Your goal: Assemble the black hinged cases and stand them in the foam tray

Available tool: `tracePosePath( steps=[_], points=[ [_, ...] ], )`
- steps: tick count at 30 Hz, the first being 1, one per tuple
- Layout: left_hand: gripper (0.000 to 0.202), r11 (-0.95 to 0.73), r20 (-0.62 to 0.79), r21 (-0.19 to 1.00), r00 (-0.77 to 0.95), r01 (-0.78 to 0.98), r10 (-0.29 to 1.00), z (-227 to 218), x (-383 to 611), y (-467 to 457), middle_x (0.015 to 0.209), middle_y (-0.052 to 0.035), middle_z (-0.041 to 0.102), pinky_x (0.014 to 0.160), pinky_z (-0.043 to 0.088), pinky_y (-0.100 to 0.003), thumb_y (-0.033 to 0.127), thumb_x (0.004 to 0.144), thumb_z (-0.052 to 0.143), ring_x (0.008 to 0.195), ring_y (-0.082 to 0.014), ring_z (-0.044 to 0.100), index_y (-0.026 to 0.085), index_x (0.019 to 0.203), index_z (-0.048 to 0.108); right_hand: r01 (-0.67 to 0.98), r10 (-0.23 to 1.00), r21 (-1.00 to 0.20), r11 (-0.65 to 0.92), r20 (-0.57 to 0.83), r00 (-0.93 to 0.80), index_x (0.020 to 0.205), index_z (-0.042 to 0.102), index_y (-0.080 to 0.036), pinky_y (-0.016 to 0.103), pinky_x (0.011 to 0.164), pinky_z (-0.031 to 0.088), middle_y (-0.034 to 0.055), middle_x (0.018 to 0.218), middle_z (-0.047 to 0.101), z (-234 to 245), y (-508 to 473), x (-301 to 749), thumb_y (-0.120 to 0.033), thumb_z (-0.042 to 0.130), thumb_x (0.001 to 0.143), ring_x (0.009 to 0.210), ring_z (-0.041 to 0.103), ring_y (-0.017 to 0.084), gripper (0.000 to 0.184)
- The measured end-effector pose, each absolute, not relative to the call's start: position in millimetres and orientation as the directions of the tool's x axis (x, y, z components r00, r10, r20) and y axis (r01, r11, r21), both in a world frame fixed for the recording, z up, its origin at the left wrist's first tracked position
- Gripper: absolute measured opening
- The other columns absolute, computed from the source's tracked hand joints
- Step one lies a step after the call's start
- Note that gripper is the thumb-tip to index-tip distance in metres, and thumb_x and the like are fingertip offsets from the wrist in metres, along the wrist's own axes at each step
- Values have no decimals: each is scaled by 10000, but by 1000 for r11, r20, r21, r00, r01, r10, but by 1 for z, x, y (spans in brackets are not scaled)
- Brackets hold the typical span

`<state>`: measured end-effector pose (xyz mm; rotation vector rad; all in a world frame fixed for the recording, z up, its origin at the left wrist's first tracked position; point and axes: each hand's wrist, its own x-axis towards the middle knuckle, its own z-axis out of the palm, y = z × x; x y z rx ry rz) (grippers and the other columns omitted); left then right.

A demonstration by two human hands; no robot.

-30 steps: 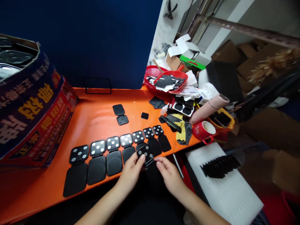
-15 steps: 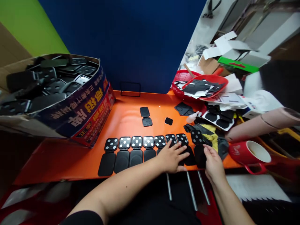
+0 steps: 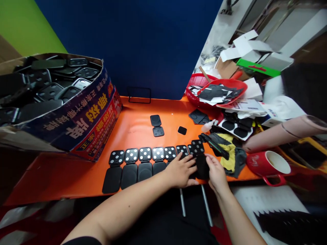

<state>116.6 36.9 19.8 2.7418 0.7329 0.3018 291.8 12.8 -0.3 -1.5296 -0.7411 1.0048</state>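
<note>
My left hand (image 3: 180, 170) lies flat and open, fingers spread, pressing down on the right part of the row of cases (image 3: 144, 154) that runs along the near edge of the orange table (image 3: 138, 119). Each case is a black hinged piece lying open, with a square half bearing white dots farther from me and a plain rounded half nearer to me. My fingertips reach up to the dotted halves of the cases near the right end. My right hand (image 3: 216, 172) sits just beside the left. Its thumb and fingers are closed on the plain lower half of the end case (image 3: 196, 148), the last one on the right of the row, and its dotted half lies on the table touching its neighbour. Farther back on the table, well apart from the row, lie a lone case (image 3: 156, 125) and a small black pad (image 3: 182, 130). To my left stands a printed cardboard box (image 3: 84, 115), heaped with more black cases. To my right, just past the end case, lies a yellow-and-grey glove (image 3: 230, 153), and beyond it stands a red mug (image 3: 265, 163). Behind those, a red basket (image 3: 244, 89) holds black and white scraps. Two metal rods (image 3: 182, 204) stick out from under the table edge, below my hands.
</note>
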Motion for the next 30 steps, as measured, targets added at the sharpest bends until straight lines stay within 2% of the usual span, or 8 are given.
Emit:
tracePosePath(
  steps=[4,7,11,15,20,24,28,30],
  points=[
    [599,-822,122,343,846,454,519,21,111,36,1417,-78,414,1081,134,-505,603,869,318,1335,-268,284,214,1309,436,-22,884,-983,-183,-174,433,945,607,-174,382,821,482,83,956,672,1,14,292,-481,581,748,904,623,236,367],
    [603,-814,118,360,843,456,525,19,109,36,1460,-61,344,1083,123,-501,596,873,315,1343,-269,272,247,1362,368,194,862,-961,-197,-76,501,954,617,-164,389,846,460,99,978,665,4,14,309,-479,501,780,923,608,240,378],
    [626,-811,101,384,853,442,512,16,110,37,1479,-56,301,1071,124,-527,610,871,294,1347,-284,262,270,1396,308,598,861,-738,-311,47,507,980,645,-148,405,839,438,124,983,664,8,13,334,-411,380,832,927,591,261,401],
    [647,-814,91,385,860,434,502,16,111,38,1484,-57,287,1074,115,-524,632,861,282,1347,-285,262,275,1400,302,817,917,-507,-276,115,381,1040,644,-126,398,839,431,141,970,655,9,12,336,-276,310,875,919,580,259,401],
    [646,-817,90,379,861,435,501,18,112,39,1478,-50,302,1074,118,-527,635,860,278,1346,-287,264,286,1403,295,908,931,-360,-212,209,300,1083,654,-164,401,888,401,142,1017,598,12,10,325,-236,396,860,973,531,268,348],
    [626,-820,105,370,858,436,504,17,112,39,1474,-54,313,1079,120,-512,618,865,299,1343,-284,271,289,1398,311,953,951,-289,-95,256,173,1191,590,-225,424,923,379,102,1160,577,11,4,315,-260,429,874,1080,483,271,357],
    [634,-823,82,363,864,437,496,19,112,40,1482,-63,292,1075,123,-521,628,858,302,1349,-290,257,300,1401,299,944,960,-319,-82,230,161,1162,604,-236,465,951,354,98,1219,563,7,1,309,-258,448,871,1125,466,277,331],
    [634,-820,72,366,866,439,495,20,112,40,1486,-63,282,1073,125,-527,628,859,293,1352,-292,249,303,1403,292,907,943,-416,-68,270,194,1128,620,-208,478,977,334,119,1220,555,11,6,308,-278,458,861,1153,446,286,319]
  ],
)
